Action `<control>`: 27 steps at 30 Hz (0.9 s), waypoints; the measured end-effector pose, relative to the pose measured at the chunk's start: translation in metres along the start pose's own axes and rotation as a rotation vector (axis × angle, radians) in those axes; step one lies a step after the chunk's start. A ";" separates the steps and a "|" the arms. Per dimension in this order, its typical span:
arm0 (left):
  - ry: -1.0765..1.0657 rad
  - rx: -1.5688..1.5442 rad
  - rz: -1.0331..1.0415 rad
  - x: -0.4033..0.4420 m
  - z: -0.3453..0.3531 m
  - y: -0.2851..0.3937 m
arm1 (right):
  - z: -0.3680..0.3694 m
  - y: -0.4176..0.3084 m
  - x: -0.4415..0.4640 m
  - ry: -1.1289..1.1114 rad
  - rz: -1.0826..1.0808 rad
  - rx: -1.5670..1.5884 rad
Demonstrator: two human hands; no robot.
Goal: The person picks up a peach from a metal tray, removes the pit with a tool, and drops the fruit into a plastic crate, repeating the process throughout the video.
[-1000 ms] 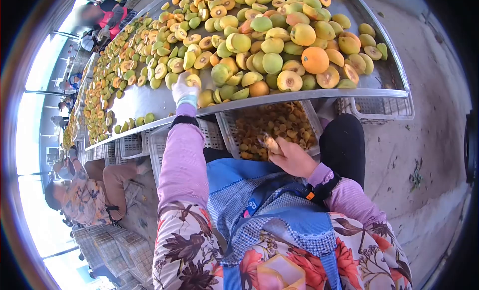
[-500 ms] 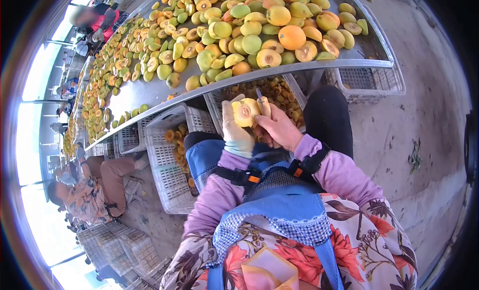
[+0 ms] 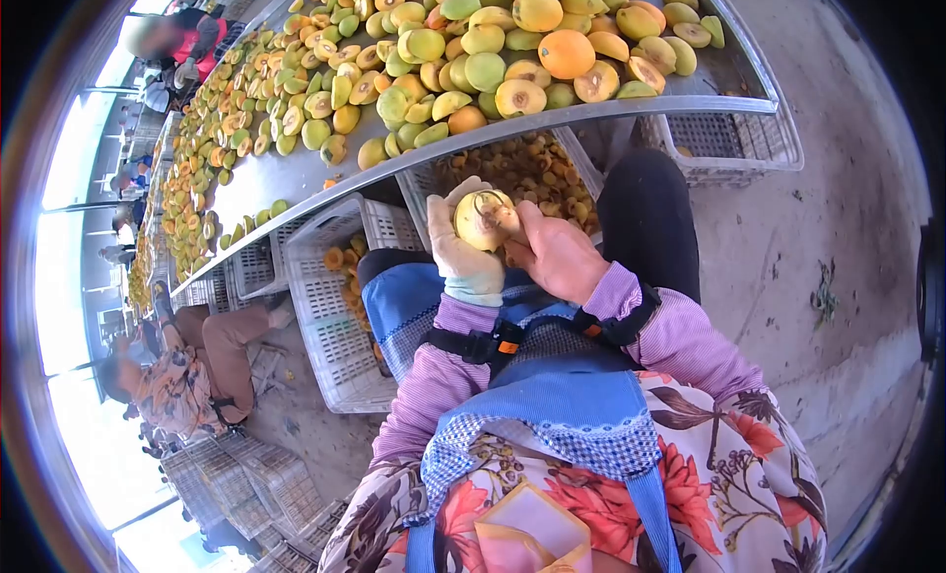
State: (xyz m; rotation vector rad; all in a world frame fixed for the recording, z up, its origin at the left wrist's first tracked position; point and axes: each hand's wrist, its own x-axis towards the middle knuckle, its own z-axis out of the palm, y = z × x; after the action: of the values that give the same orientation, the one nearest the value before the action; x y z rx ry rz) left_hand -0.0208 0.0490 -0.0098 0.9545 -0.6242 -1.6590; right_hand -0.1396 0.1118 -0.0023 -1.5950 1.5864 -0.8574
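Note:
My left hand, in a pale glove, is closed around a yellow fruit half that looks like a peach, its cut face turned up. My bare right hand grips a pitting knife; its wooden handle shows beside my thumb. What looks like a thin curved blade rests against the fruit's centre, partly hidden. Both hands meet above my lap, over a crate of brownish-orange fruit scraps.
A metal table heaped with green and orange fruit halves spans the far side. White plastic crates stand beneath and beside it. To the left, a person in brown trousers sits near stacked crates.
The knife has swung from upright beside the fruit down onto its cut face. My right hand has turned with it, while my left hand keeps hold of the fruit half.

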 end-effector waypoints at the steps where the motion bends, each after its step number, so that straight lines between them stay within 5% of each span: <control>1: 0.024 -0.033 -0.016 -0.001 0.002 0.002 | 0.000 -0.002 -0.002 -0.012 -0.002 -0.016; 16: 0.084 0.101 -0.012 0.002 0.002 0.011 | 0.001 -0.001 0.004 -0.207 0.055 0.134; 19: 0.112 0.090 0.007 0.002 0.005 0.012 | 0.008 0.004 0.003 -0.170 -0.015 0.171; 22: 0.112 0.406 0.203 0.004 0.016 0.015 | 0.014 0.008 0.006 -0.045 -0.046 0.101; 26: -0.204 0.348 0.152 0.023 -0.021 0.001 | 0.021 0.024 0.003 -0.108 -0.004 0.190; 27: -0.059 0.204 0.053 0.019 -0.014 0.006 | 0.025 0.031 0.000 -0.003 -0.091 0.032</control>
State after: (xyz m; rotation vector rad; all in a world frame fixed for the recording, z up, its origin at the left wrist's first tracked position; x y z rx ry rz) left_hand -0.0081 0.0296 -0.0178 1.0279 -0.8650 -1.6025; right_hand -0.1340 0.1128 -0.0417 -1.6550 1.5002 -0.9237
